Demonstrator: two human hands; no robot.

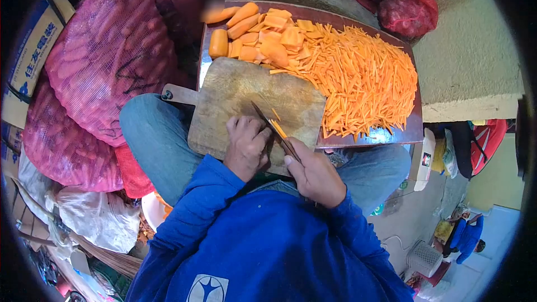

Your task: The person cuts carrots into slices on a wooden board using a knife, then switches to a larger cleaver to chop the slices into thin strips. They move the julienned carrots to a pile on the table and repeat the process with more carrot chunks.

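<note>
My right hand (316, 173) is closed around the handle of a knife (262, 114), its dark blade slanting across the worn wooden cutting board (224, 86). Curled up beside the blade, my left hand (246, 144) presses down on the board; whatever lies beneath its fingers is hidden. A few thin carrot sticks (278, 128) rest against the blade's right side. Beyond the board, a large heap of carrot sticks (366, 81) covers the right of the reddish table (416, 134). Flat carrot slices (274, 50) and several peeled carrots (243, 19) lie at the far left.
Big red mesh sacks (112, 56) stand at my left, with a white plastic bag (98, 221) and a white bowl (152, 210) below. A smaller red net bag (407, 15) sits on the ledge at right. Another person (467, 237) is at the lower right, near a grey basket (425, 258).
</note>
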